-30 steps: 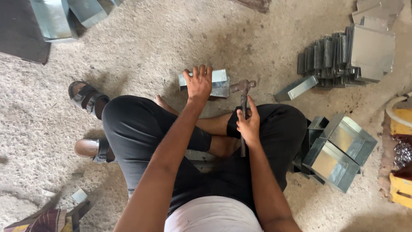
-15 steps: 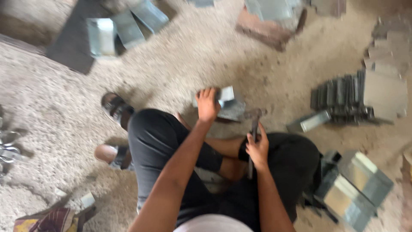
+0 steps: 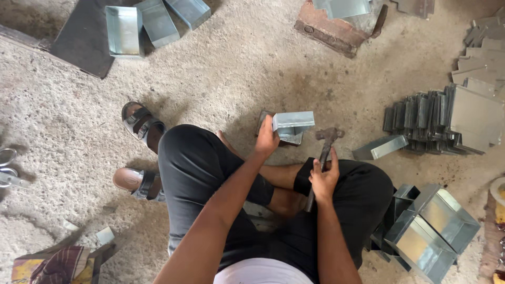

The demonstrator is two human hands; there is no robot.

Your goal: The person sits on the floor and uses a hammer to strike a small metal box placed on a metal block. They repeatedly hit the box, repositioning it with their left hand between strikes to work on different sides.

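I look down on my crossed legs on a rough concrete floor (image 3: 236, 73). My left hand (image 3: 266, 141) has its grip closed on the near end of a small folded sheet-metal box (image 3: 292, 122), fingers curled over its edge, and holds it against the floor just ahead of my knees. A second piece of metal lies under or right behind the box; I cannot tell which. My right hand (image 3: 323, 179) has its grip wrapped tight around the handle of a hammer (image 3: 325, 148), whose rusty head sits just to the right of the box, near it but not touching. The handle runs back down over my right leg. Beside that leg, toward the floor's lower right corner, lie two larger metal boxes (image 3: 431, 223), leaning on one another. Further right, a row of folded metal pieces (image 3: 421, 113) stands on edge, with a flat sheet (image 3: 476, 118) resting against it, and one loose channel piece (image 3: 380, 148) lies between that row and the hammer. Toward the upper left corner, three open metal trays (image 3: 152, 21) sit partly on a dark board (image 3: 79, 42). My two sandals (image 3: 139, 152) show to the left of my left knee.
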